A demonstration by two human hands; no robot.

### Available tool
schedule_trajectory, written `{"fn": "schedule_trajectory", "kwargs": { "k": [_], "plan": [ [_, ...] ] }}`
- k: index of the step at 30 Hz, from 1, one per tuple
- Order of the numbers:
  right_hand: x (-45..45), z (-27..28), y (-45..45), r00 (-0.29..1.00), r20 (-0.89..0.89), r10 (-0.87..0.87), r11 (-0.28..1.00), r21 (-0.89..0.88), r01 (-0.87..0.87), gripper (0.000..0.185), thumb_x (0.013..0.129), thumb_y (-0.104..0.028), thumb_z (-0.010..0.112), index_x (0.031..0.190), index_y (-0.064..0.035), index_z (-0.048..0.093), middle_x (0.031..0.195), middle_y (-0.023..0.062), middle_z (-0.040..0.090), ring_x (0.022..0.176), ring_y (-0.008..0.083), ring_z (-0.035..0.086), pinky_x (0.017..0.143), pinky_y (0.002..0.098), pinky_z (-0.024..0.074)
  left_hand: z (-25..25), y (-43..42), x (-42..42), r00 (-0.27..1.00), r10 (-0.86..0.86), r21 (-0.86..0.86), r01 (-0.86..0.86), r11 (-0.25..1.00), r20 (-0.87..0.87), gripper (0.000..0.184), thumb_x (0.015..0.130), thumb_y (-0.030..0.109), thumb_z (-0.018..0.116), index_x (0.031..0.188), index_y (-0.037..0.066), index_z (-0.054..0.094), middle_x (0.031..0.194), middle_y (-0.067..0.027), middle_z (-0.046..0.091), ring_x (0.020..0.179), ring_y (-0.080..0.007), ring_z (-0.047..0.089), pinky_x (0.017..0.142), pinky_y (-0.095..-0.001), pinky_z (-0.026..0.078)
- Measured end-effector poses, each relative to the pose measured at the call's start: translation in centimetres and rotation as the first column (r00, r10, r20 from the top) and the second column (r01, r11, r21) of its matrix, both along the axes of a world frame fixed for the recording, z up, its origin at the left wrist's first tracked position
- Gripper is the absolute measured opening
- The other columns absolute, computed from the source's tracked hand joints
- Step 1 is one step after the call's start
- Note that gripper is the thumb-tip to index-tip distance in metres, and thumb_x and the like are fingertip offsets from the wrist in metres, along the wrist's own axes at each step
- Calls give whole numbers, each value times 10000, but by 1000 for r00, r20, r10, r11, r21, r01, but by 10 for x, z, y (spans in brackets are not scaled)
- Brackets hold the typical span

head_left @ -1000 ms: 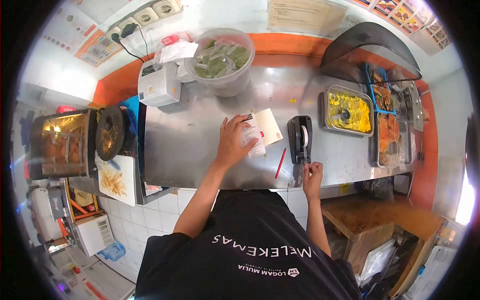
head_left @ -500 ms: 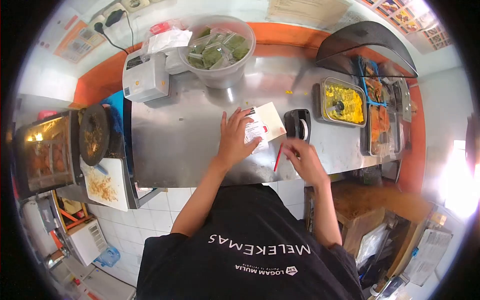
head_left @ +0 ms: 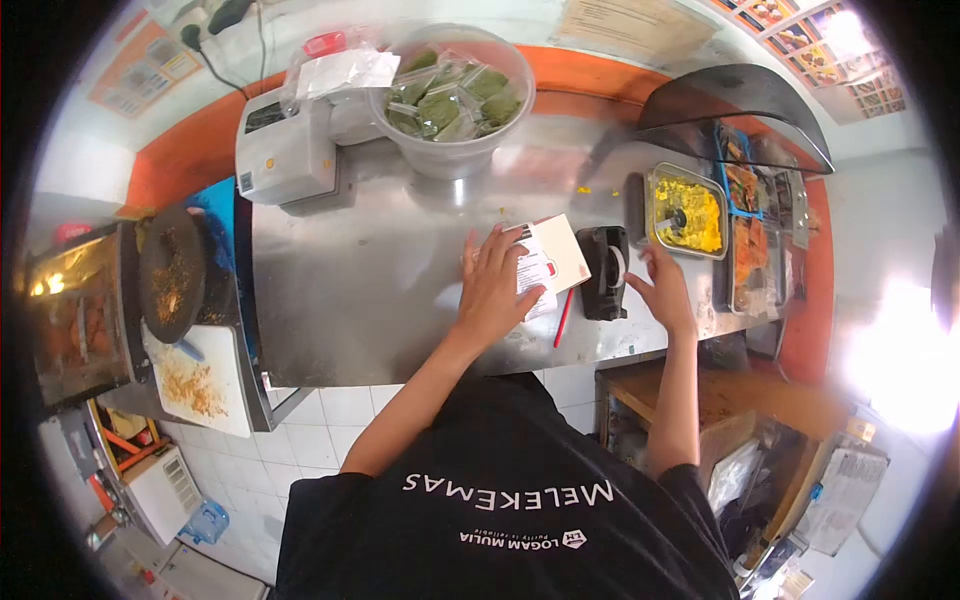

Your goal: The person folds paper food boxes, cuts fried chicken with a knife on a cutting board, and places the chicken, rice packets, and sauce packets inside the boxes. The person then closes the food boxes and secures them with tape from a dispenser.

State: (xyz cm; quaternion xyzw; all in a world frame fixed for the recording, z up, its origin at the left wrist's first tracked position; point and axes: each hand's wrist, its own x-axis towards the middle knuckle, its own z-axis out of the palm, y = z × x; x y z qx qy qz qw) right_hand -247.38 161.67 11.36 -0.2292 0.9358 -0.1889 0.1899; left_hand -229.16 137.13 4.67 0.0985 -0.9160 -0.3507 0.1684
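Observation:
My left hand (head_left: 497, 285) lies with its fingers spread over a printed white slip (head_left: 538, 268), which rests partly on a cream card (head_left: 562, 250) on the metal counter (head_left: 350, 290). My right hand (head_left: 662, 285) is just right of the black tape dispenser (head_left: 604, 285), thumb and fingers apart, with nothing visible between them. The white tape roll (head_left: 617, 269) shows on the dispenser's right side. A red pen (head_left: 564, 319) lies between the card and the dispenser, near the counter's front edge.
At the back stand a tub of bagged green items (head_left: 455, 150) and a white printer (head_left: 290, 150). To the right are a container of yellow food (head_left: 686, 250), trays of food (head_left: 748, 262) and a dark mesh cover (head_left: 735, 100). A cutting board (head_left: 203, 380) is at left.
My right hand moved from the dispenser's front end over the pen, then to the dispenser's right side, and its fingers opened. My left hand stayed on the slip. The camera view shifted slightly.

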Motion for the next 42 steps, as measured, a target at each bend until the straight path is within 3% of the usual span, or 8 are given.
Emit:
{"fn": "schedule_trajectory", "kwargs": {
  "k": [8, 12, 16, 20, 23, 37, 39, 42],
  "plan": [
    [52, -140, 93, 673, 682, -285, 787, -235, 571, 276, 1040, -299, 613, 1164, -61, 681, 1041, 49, 630, 929, 183, 633, 892, 361, 525, 7, 2, -4, 999, -35, -32, 36, 999, 29, 618, 806, 288, 824, 1278, 59, 496, 1480, -126, 458, 1446, -377, 373, 1197, -657, 165],
    [86, -134, 107, 590, 790, -168, 358, -509, 783, 286, 1042, -264, 619, 1157, -3, 632, 999, 70, 676, 996, 197, 673, 893, 361, 574, 5, 3, -3, 997, -68, -45, 70, 997, 41, 602, 826, 290, 816, 1279, 57, 493, 1497, -137, 433, 1446, -375, 367, 1193, -659, 159],
    [116, -168, 135, 679, 667, -307, 636, -387, 668, 182, 991, -147, 671, 1083, 11, 670, 1018, 126, 704, 994, 269, 695, 863, 413, 566, 3, 4, -4, 997, -64, -79, 68, 995, 43, 600, 831, 295, 810, 1278, 43, 498, 1500, -143, 427, 1438, -373, 369, 1186, -646, 165],
    [107, -185, 113, 886, -139, -443, 888, -203, 412, 182, 903, -154, 724, 912, 28, 730, 999, 292, 693, 941, 427, 686, 806, 464, 540, 7, -1, -4, 994, -100, -47, 102, 994, 49, 640, 817, 274, 823, 1308, 36, 488, 1505, -148, 422, 1459, -380, 351, 1195, -654, 147],
    [89, -154, 110, 945, 31, -327, 933, 169, 317, 234, 889, -191, 724, 801, 24, 742, 900, 283, 707, 891, 442, 698, 793, 487, 549, 12, -10, 1, 988, -137, 47, 133, 990, 72, 680, 802, 268, 836, 1336, 38, 481, 1504, -146, 423, 1475, -383, 336, 1205, -665, 124],
    [58, -211, 181, 946, 199, -256, 875, 463, 139, 312, 877, -266, 691, 857, 39, 749, 787, 237, 737, 737, 364, 745, 691, 446, 594, -2, -15, 10, 990, -126, 111, 118, 987, 63, 772, 727, 341, 876, 1364, 73, 531, 1564, -58, 409, 1509, -355, 299, 1197, -716, 33],
    [67, -148, 156, 726, 473, -500, 861, 364, 356, 252, 900, -225, 693, 884, 17, 762, 808, 179, 755, 768, 306, 738, 737, 407, 584, -2, -20, 4, 990, -132, 113, 125, 986, 57, 790, 721, 335, 878, 1373, 74, 518, 1569, -54, 401, 1514, -353, 287, 1202, -706, 38],
    [56, -23, 79, 942, 334, -42, 993, 119, 2, 192, 941, -217, 705, 976, -37, 761, 946, 128, 712, 896, 276, 671, 830, 399, 535, 1, -24, 9, 981, -162, 175, 142, 974, 108, 817, 711, 302, 879, 1390, 67, 490, 1568, -55, 396, 1527, -342, 263, 1216, -682, 41]
  ]
}}
